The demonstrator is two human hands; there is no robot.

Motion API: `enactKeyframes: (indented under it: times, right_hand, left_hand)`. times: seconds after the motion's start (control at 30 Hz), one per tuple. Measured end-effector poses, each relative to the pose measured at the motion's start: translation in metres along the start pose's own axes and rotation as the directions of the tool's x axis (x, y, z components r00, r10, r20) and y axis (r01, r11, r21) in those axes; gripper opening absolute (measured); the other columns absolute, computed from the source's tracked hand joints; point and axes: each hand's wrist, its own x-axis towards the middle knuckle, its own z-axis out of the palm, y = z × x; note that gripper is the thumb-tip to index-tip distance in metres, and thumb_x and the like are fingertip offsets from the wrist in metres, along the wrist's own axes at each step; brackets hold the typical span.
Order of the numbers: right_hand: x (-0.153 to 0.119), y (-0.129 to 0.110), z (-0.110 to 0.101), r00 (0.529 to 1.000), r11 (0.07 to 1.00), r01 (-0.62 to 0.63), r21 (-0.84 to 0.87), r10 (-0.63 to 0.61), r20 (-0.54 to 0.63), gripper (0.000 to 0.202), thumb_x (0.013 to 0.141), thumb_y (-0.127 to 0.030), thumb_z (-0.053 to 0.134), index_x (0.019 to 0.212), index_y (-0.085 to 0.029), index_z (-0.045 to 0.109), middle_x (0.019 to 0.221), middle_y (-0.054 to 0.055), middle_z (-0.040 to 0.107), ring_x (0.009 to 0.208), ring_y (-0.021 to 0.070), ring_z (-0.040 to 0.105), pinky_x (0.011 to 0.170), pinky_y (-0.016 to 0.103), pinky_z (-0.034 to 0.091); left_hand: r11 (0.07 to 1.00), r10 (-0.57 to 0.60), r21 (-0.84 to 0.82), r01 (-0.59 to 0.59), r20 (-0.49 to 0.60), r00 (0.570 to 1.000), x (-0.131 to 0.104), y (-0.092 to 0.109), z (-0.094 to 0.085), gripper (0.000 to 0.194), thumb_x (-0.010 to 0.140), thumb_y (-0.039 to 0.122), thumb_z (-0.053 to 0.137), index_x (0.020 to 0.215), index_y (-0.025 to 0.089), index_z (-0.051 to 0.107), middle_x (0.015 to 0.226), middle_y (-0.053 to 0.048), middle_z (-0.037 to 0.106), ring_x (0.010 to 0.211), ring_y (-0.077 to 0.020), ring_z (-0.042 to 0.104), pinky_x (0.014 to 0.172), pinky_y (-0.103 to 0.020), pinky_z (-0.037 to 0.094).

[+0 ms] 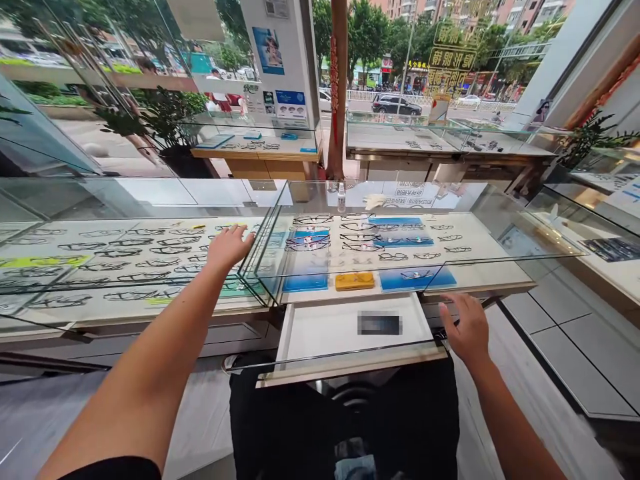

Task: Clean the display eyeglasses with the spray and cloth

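My left hand lies over the glass top of the left display case, fingers stretched out and holding nothing. To the right of a pulled-out drawer, my right hand hovers with its thumb and fingers apart, nothing in it. Inside the drawer rests a dark rectangular object, blurred out. Behind it, several eyeglasses sit in rows in the middle display case, some on blue trays. A yellow case lies at their front.
A clear spray bottle and a pale, crumpled cloth-like item stand on the glass. More glasses fill the left case. Glass edges run along the counter. Other showcases line the window; a potted plant stands there.
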Motion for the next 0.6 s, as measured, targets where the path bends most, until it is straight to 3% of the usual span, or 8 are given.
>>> enactKeyframes:
  times: [0.13, 0.27, 0.6]
  right_hand:
    - [0.009, -0.001, 0.013, 1.000, 0.995, -0.018, -0.096, 0.016, -0.026, 0.044, 0.111, -0.048, 0.052, 0.142, -0.023, 0.069, 0.140, 0.017, 0.075, 0.135, 0.0393, 0.064, 0.117, 0.059, 0.048]
    - [0.024, 0.003, 0.026, 1.000, 0.990, -0.020, -0.141, 0.017, -0.027, 0.049, 0.111, -0.050, 0.048, 0.149, -0.024, 0.066, 0.152, 0.018, 0.069, 0.149, 0.0417, 0.056, 0.123, 0.063, 0.044]
    - [0.080, 0.011, 0.067, 0.998, 0.977, -0.010, -0.215, 0.024, 0.062, 0.055, 0.113, -0.048, 0.042, 0.153, -0.018, 0.065, 0.163, 0.018, 0.063, 0.158, 0.0392, 0.049, 0.132, 0.060, 0.038]
  left_hand:
    - [1.000, -0.023, 0.004, 0.023, 0.050, 0.998, -0.008, 0.003, -0.004, 0.076, 0.115, 0.050, 0.027, 0.179, 0.009, 0.035, 0.189, -0.017, 0.029, 0.174, -0.0338, 0.028, 0.141, -0.055, 0.024]
    - [0.999, -0.031, 0.012, 0.031, 0.058, 0.998, -0.011, 0.004, -0.006, 0.074, 0.117, 0.049, 0.027, 0.180, 0.011, 0.033, 0.190, -0.015, 0.027, 0.175, -0.0323, 0.026, 0.141, -0.054, 0.023]
    - [0.999, -0.040, 0.011, 0.040, 0.017, 0.999, -0.014, 0.005, -0.007, 0.069, 0.118, 0.047, 0.031, 0.177, 0.013, 0.041, 0.187, -0.015, 0.035, 0.173, -0.0347, 0.033, 0.140, -0.055, 0.030]
